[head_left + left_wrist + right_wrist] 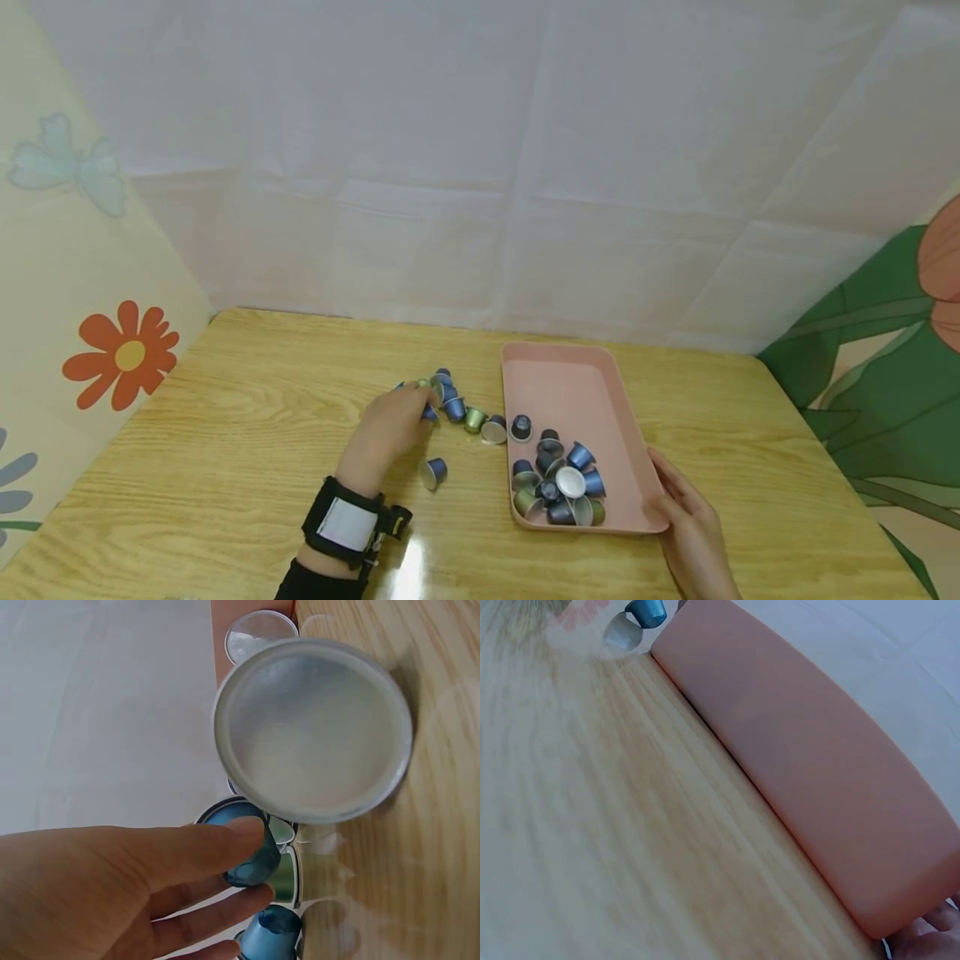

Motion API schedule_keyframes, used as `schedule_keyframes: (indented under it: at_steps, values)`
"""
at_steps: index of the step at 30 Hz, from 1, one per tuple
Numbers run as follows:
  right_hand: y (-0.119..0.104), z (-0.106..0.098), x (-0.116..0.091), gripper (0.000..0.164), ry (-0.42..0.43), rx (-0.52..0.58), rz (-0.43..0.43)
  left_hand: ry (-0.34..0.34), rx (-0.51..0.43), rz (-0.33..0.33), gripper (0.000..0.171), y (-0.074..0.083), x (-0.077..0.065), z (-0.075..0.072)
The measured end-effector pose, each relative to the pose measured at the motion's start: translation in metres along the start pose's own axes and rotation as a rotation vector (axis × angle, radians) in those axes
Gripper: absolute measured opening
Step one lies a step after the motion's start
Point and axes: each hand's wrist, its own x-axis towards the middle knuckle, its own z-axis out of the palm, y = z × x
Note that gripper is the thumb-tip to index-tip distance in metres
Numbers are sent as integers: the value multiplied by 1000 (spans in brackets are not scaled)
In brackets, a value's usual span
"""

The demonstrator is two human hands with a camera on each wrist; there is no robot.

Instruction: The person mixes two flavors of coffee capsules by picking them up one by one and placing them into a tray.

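My left hand (384, 433) reaches into a loose group of coffee capsules left of a pink tray (562, 375). In the left wrist view its thumb and fingers pinch a blue coffee capsule (259, 864). A green capsule (474, 419) and a blue capsule (454, 408) lie just right of that hand. Nearer to me, a lone capsule (434, 473) lies on its side, its pale lid large in the left wrist view. My right hand (693, 529) grips the tray by its near right corner, thumb at the rim.
Inside the tray, several blue, dark and green capsules are heaped at the near end, with a white lid (570, 482) facing up. A capsule (493, 429) lies against the tray's left side. The wooden table (247, 433) meets a white cloth (450, 208) behind.
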Motion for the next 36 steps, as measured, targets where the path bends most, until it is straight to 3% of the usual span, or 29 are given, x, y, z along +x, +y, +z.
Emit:
schedule_keyframes:
  at_steps: [9, 23, 32, 36]
  values:
    - [3, -1, -2, 61, -42, 64, -111, 62, -44, 114, 24, 11, 2, -1]
    - [0, 0, 0, 63, -7, -1, -5, 87, -29, 167, 22, 24, 2, -3]
    - [0, 0, -1, 64, 0, 6, -4, 35, -62, 224, 28, 37, 1, -4]
    - [-1, 1, -1, 64, 4, -6, -2, 29, -25, 266, 30, 48, 2, -1]
